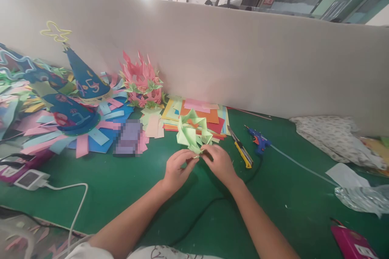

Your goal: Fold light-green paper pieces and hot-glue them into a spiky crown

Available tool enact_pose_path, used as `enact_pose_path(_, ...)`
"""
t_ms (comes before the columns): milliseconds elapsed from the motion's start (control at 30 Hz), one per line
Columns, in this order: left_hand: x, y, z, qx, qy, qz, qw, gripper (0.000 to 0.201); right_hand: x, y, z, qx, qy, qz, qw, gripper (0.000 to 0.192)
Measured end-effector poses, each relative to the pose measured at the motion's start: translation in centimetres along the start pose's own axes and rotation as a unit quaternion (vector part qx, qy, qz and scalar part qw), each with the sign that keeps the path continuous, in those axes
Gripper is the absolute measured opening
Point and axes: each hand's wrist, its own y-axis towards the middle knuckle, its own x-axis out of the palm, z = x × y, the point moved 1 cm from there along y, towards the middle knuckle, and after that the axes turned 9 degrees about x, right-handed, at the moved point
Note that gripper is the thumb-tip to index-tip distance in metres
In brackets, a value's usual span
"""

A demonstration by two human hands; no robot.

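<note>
While a magenta case with a white label [351, 240] sits at the near right of the smooth green tabletop [304, 220], a white plug-in charger [32, 180] trails its white cable [84, 198] at the near left. Between them, the left hand [179, 170] and the right hand [221, 166] meet over the table, each pinching the near edge of a pale green ring of folded, pointed paper [192, 141] between thumb and fingers. The ring stands up from the fingertips, well clear of the person's body — whether it touches the paper behind it, I cannot tell.

Just beyond the right hand lies a yellow-handled utility knife [243, 154], its tip angled towards the paper; a blue glue gun [258, 139] rests to its right. A dark, flat rectangle [127, 138], blurred out, lies left of the ring. Behind the ring spreads a loose stack of coloured paper sheets [220, 124], and to its left stands a pink paper crown with green leaves [142, 75]. Two blue cone hats with paper strips round their brims [86, 75] stand farther left — one bears a 5, the other a 1. A pale upright partition [258, 60] closes off the far side.
</note>
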Motion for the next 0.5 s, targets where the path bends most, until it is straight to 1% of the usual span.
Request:
enact_pose_path(67,-0.1,-0.1,0.3,-0.02,-0.008,-0.007,1.0,0.005,0.2,-1.9,-0.5,-0.026,-0.014,-0.034,0.999,0.011)
enact_pose_path(167,-0.2,-0.5,0.4,-0.086,-0.033,-0.049,0.995,0.009,0.4,-3.8,-0.9,-0.046,0.002,-0.068,0.997,0.015)
enact_pose_path(233,-0.3,-0.9,0.5,-0.128,-0.037,-0.089,0.987,0.011,0.3,-4.5,-0.6,-0.042,0.03,-0.071,0.996,0.023)
enact_pose_path(267,-0.4,-1.1,0.6,-0.143,-0.035,-0.106,0.983,0.011,0.0,-4.6,-0.1,-0.028,0.042,-0.057,0.997,0.027)
enact_pose_path(300,-0.4,-1.3,0.7,-0.154,-0.032,-0.116,0.981,0.012,-0.3,-4.7,0.7,0.003,0.052,-0.03,0.998,0.03)
enact_pose_path(333,-0.5,-1.6,0.8,-0.162,-0.031,-0.121,0.979,0.013,-0.9,-4.7,1.8,0.045,0.057,0.016,0.997,0.03)
enact_pose_path(367,-0.5,-1.8,0.8,-0.171,-0.034,-0.121,0.977,0.013,-1.6,-4.6,3.3,0.092,0.06,0.077,0.991,0.028)
enact_pose_path(400,-0.5,-2.0,0.8,-0.182,-0.04,-0.118,0.975,0.013,-2.4,-4.5,5.1,0.152,0.058,0.137,0.977,0.028)
enact_pose_path(433,-0.5,-2.1,0.8,-0.193,-0.049,-0.115,0.973,0.013,-3.3,-4.4,7.1,0.22,0.048,0.205,0.953,0.032)
enact_pose_path(467,-0.4,-2.3,0.7,-0.203,-0.06,-0.11,0.971,0.012,-4.1,-4.3,9.2,0.278,0.025,0.247,0.928,0.037)
enact_pose_path(500,-0.3,-2.5,0.6,-0.212,-0.072,-0.104,0.969,0.012,-4.9,-4.2,11.2,0.324,-0.007,0.277,0.905,0.041)
